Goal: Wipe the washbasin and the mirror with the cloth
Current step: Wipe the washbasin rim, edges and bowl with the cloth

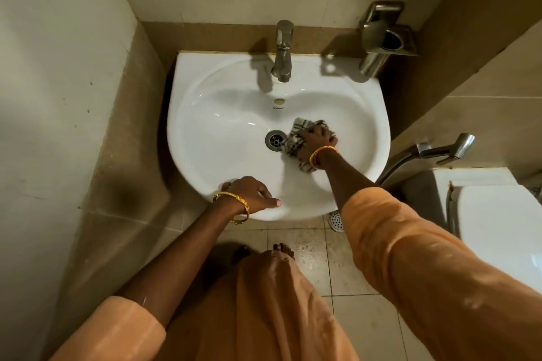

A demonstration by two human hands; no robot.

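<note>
A white washbasin (223,126) is fixed to the wall below me, with a metal drain (275,140) at its middle. My right hand (315,141) presses a checked cream-and-brown cloth (296,139) onto the bowl just right of the drain. My left hand (252,192) rests on the basin's front rim, fingers curled over the edge, holding nothing else. No mirror is in view.
A steel tap (283,51) stands at the back rim of the basin. A metal holder (381,35) hangs on the wall at the back right. A spray handle (434,152) and a white toilet (498,214) stand to the right. A floor drain (336,220) lies under the basin.
</note>
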